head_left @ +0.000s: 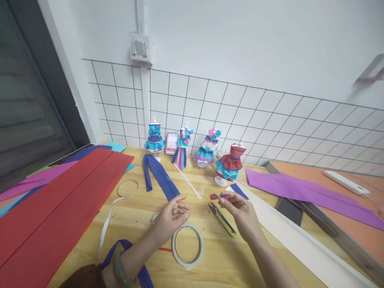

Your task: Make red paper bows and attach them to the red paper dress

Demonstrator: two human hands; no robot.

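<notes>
Between the thumb and fingers of my right hand (240, 210) is a small red and blue bow (218, 197). My left hand (172, 216) is raised over the table, its fingers loosely curled and apart, with nothing seen in it. Below the bow lie yellow-handled snips (222, 219). A roll of white tape (187, 245) rests just below my left hand. Behind the hands stands a small dress form in a red and teal dress (232, 162). A folded blue strip (162, 176) lies beyond my left hand.
Red sheets (60, 192) cover the left side. Three more dressed forms, including one in blue (155, 138), stand at the back. On the right lie a purple strip (309, 192), a long white strip (285, 224) and a dark phone (289, 211). A wire grid (208, 100) lines the wall.
</notes>
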